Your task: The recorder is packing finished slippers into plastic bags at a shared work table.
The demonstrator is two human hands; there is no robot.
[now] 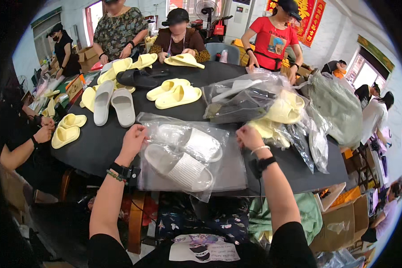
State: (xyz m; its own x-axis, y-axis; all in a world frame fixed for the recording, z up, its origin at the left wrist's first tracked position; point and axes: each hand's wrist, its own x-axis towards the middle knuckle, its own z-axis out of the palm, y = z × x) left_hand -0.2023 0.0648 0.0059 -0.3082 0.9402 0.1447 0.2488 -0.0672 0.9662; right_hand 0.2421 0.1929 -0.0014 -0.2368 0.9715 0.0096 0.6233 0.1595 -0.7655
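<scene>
A pair of white slippers (190,172) with ribbed straps lies inside a clear plastic bag (158,119) on the table before me. Under it are flat clear bags (232,176), reaching to the table's near edge. At the bag's upper left edge, my left hand (134,139) is closed, its fingertips pinching the plastic. My right hand (251,136) is to the right of the bag, fingers curled together; whether they hold anything is hard to make out. Just beyond the right hand are yellow slippers (286,107) in clear plastic.
The dark table (98,145) carries grey slippers (123,107), black slippers (138,78), and several yellow slippers (178,96). Bagged slippers (241,96) and a large greyish plastic bag (337,109) stand at the right. Co-workers surround the far and left sides; one holds a yellow slipper (183,60).
</scene>
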